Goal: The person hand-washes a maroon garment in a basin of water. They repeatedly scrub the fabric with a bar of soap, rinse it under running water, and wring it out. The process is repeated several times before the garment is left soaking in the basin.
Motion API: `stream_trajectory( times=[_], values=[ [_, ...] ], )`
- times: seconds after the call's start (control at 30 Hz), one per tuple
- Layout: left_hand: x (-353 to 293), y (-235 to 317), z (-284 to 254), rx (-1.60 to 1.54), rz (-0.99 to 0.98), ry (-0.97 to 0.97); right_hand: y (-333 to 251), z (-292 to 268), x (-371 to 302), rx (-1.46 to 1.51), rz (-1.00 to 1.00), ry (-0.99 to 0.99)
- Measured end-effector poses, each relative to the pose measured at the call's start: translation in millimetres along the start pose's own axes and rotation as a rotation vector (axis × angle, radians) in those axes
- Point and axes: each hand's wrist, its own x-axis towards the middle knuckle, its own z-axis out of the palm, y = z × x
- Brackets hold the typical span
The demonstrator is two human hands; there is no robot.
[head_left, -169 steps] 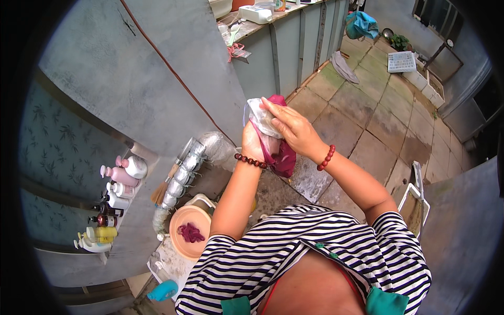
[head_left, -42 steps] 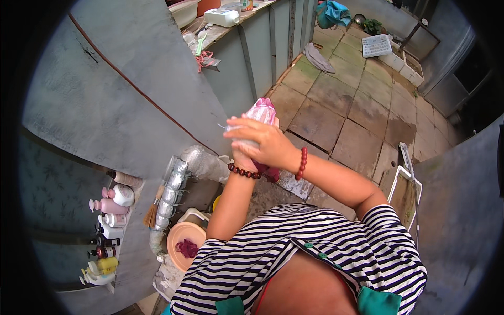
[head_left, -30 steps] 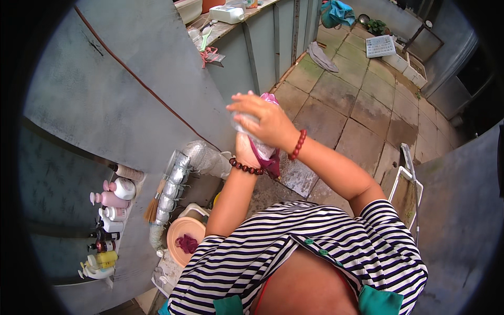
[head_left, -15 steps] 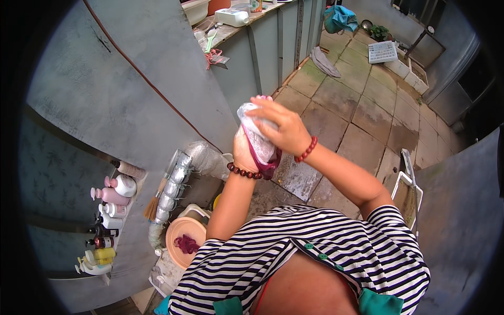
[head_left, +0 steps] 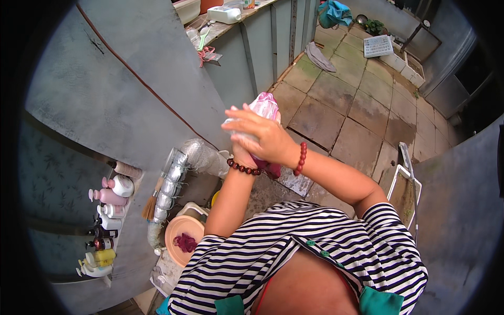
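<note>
A: Where do we have the magenta cloth (head_left: 265, 106)?
B: Between our left hand (head_left: 242, 154) and right hand (head_left: 269, 138), right of the foil-wrapped pipe (head_left: 164, 200). Right fingers extended, slightly spread, on top. Left fingers hidden; we can't tell how closed.
A: Near left?
B: Peach basin (head_left: 196, 226), crumpled maroon cloth (head_left: 185, 242) inside.

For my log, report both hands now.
Left hand: under the pink cloth, mostly hidden; grip can't be told.
Right hand: over the left, fingers extended; grip unclear.
</note>
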Motion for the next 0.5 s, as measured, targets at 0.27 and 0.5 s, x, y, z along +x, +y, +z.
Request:
stream_trajectory(
  times=[0.27, 0.5],
  values=[
    [14, -1, 28, -0.421, -0.211, 0.071, -15, -11, -29, 0.043, 0.060, -0.080],
    [18, -12, 68, -0.253, -0.236, 0.267, 26, -28, 14, -0.144, 0.127, 0.113]
  ],
)
